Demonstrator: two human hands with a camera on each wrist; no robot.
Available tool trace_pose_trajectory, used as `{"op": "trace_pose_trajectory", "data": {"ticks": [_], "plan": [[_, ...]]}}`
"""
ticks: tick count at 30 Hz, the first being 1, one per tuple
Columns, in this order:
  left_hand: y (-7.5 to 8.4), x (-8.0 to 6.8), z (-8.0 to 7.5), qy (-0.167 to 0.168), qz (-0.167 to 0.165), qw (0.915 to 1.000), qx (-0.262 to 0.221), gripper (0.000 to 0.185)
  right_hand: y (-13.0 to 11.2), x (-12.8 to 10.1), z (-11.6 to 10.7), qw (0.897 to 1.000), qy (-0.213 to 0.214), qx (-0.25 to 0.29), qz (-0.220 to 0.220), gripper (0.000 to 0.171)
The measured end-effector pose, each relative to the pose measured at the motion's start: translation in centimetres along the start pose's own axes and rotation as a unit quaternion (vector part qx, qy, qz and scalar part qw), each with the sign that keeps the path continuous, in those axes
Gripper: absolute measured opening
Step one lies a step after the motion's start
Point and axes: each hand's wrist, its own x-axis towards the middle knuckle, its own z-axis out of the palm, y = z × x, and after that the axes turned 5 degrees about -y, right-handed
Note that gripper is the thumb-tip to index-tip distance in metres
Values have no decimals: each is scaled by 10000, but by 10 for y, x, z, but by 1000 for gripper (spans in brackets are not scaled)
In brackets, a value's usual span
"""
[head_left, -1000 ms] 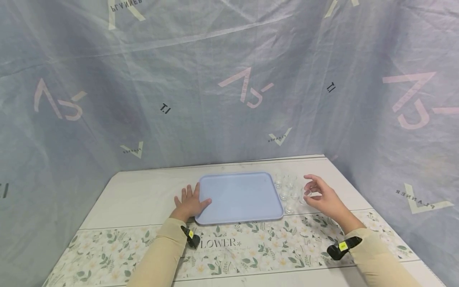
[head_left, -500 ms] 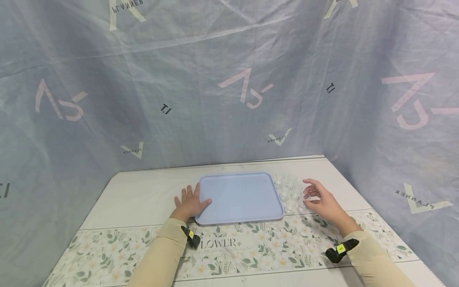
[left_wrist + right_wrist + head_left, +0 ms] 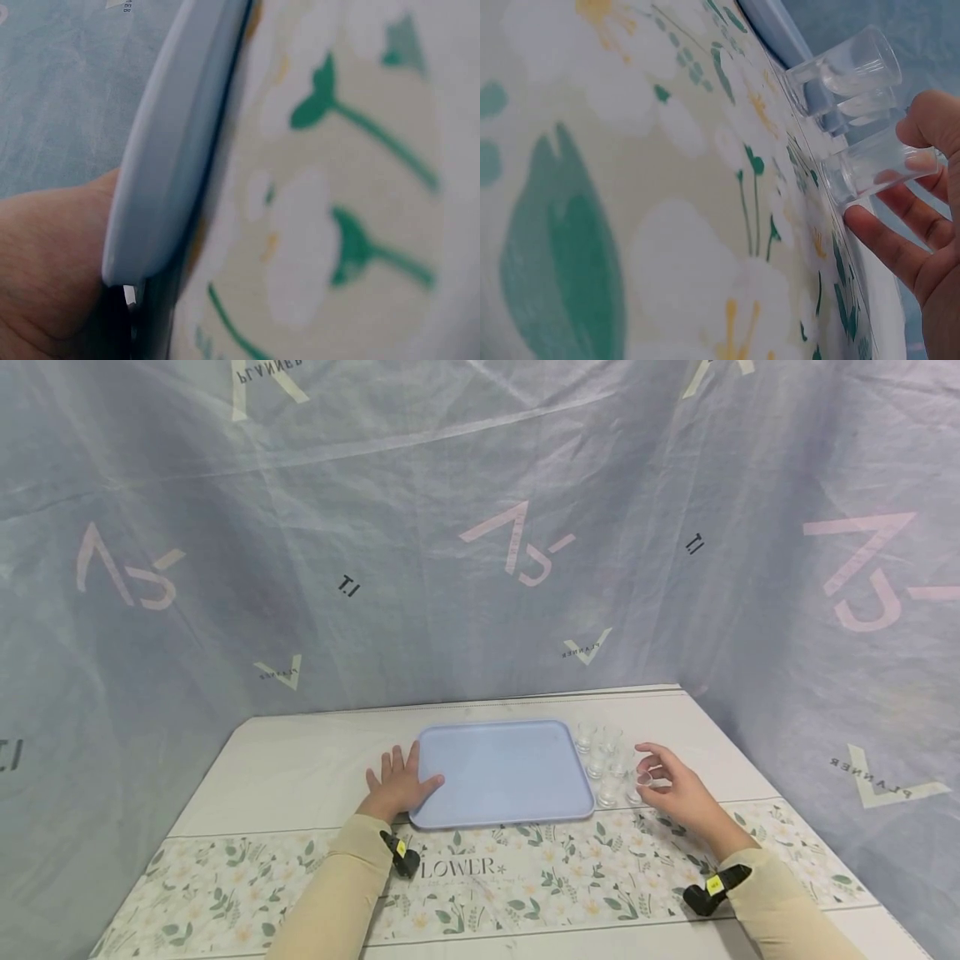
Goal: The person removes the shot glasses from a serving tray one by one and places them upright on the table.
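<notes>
In the head view a pale blue tray [image 3: 498, 774] lies flat on the table. My left hand [image 3: 396, 789] rests at its left edge, fingers spread, thumb over the rim. The left wrist view shows the tray's rim [image 3: 161, 165] close up beside part of the hand [image 3: 52, 255]. My right hand [image 3: 677, 787] holds a small clear shot glass [image 3: 635, 792] by its upper part, right of the tray. The right wrist view shows this glass upright on the tablecloth, between thumb and fingers [image 3: 889, 244]. Another shot glass [image 3: 855, 66] stands close to it.
Several more clear shot glasses [image 3: 595, 766] stand in a cluster along the tray's right edge. A flower-patterned band [image 3: 517, 885] crosses the white tablecloth in front. Grey-blue fabric [image 3: 420, 635] hangs behind and at both sides.
My right hand has moved a little nearer to me, and the shot glass in it has shifted the same way, beside the front glass. The left hand and tray stay put.
</notes>
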Motion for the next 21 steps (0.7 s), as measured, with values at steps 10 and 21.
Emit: {"op": "trace_pose_trajectory", "data": {"ticks": [10, 21], "plan": [[2, -3, 0, -30, -24, 10000, -42, 89, 2, -3, 2, 10000, 35, -35, -64, 63], [2, 0, -3, -208, -84, 9993, -307, 83, -10, 3, -17, 9969, -784, 34, 105, 78]]}}
